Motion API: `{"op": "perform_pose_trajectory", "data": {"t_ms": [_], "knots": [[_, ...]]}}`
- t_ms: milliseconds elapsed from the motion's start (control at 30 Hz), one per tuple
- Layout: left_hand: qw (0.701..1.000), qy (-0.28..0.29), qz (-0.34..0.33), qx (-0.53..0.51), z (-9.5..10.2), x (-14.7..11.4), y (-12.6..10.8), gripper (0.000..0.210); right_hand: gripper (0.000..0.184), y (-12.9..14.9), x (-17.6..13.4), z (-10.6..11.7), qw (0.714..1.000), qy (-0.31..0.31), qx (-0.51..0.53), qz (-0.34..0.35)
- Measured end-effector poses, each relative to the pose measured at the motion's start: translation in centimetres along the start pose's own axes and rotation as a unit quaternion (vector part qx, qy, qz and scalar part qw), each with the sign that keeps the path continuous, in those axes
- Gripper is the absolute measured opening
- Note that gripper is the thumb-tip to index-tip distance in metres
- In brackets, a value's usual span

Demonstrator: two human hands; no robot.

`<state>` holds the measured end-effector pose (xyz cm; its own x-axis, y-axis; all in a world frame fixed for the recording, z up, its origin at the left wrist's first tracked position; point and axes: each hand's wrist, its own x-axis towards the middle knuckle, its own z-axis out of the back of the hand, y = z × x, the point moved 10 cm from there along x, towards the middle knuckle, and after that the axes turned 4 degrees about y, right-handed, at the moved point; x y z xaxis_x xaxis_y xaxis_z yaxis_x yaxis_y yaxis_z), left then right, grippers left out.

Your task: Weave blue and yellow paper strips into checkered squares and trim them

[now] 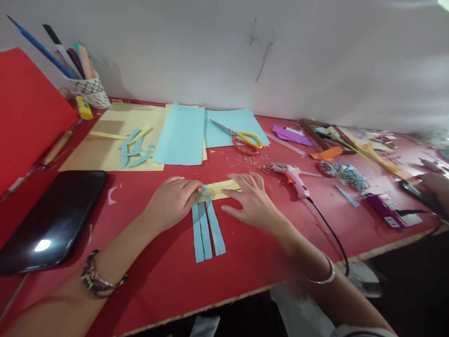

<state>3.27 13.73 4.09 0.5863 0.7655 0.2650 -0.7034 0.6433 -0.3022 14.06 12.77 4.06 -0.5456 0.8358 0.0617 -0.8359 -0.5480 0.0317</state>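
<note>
Blue paper strips (206,229) hang toward me across the red table, crossed at the top by yellow paper strips (219,189). At the crossing, my left hand (175,199) is closed on the left end of the woven strips, and its fingertips hide part of the weave. My right hand (250,199) rests with fingers spread on the right end of the yellow strips. Behind them lie sheets of blue paper (180,135) and a pile of cut and woven blue and yellow pieces (135,150) on a yellow sheet (80,140).
Scissors (242,135) lie on blue paper. A pink glue gun (289,175) with a black cord sits right of my hands, near a purple power strip (384,210). At left are a black phone (52,220) and a pen cup (93,91). Another person's hand (433,185) is at far right.
</note>
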Motion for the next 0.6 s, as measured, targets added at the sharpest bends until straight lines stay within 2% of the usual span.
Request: {"op": "perform_pose_trajectory", "data": {"t_ms": [233, 467, 600], "knots": [[1.0, 0.009, 0.01, 0.002, -0.1, 0.1, 0.1, 0.035, 0.031, -1.8, -0.3, 1.2, 0.999, -0.035, -0.004, -0.028], [0.999, 0.03, 0.022, -0.013, -0.5, 0.1, 0.5, 0.035, 0.028, -3.7, -0.3, 1.4, 0.997, -0.056, -0.011, -0.049], [0.999, 0.031, 0.028, -0.015, -0.6, 0.0, 0.7, 0.035, 0.026, -4.1, -0.5, 3.6, 0.993, -0.098, 0.006, -0.066]]}}
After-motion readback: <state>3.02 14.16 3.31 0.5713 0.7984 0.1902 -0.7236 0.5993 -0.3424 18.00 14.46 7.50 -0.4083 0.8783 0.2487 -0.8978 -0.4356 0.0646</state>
